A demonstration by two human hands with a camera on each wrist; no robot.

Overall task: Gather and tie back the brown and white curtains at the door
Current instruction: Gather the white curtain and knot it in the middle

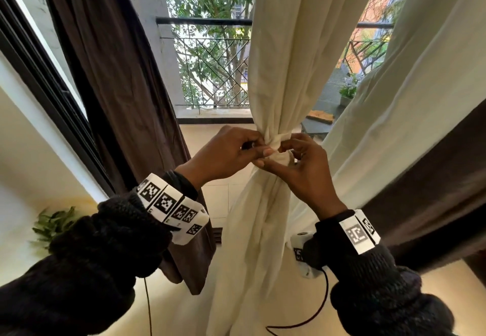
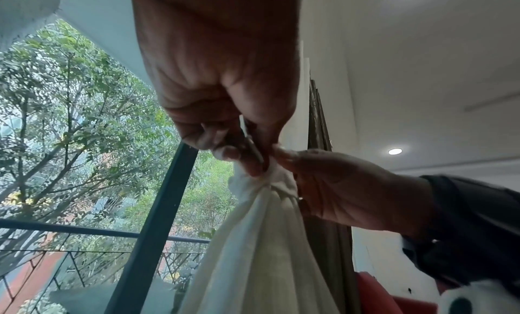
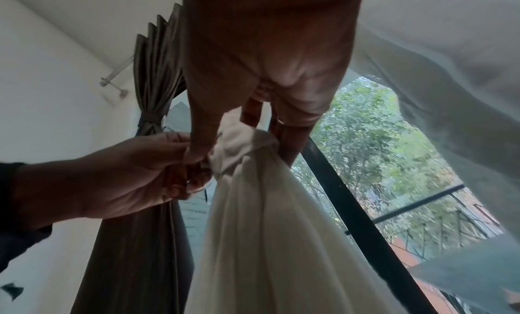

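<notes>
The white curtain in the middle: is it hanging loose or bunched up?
Bunched. The white curtain narrows to a waist under a white band, where the left hand and right hand pinch it; below, it flares out.

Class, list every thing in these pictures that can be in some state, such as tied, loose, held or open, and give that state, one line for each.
white curtain: gathered into a bunch, cinched at mid-height
white tie band: wrapped round the bunch, ends pinched by both hands
left hand: fingers curled, pinching the band
right hand: fingers curled, pinching the band
left brown curtain: gathered and tied back
right brown curtain: pulled aside; tie not visible
</notes>
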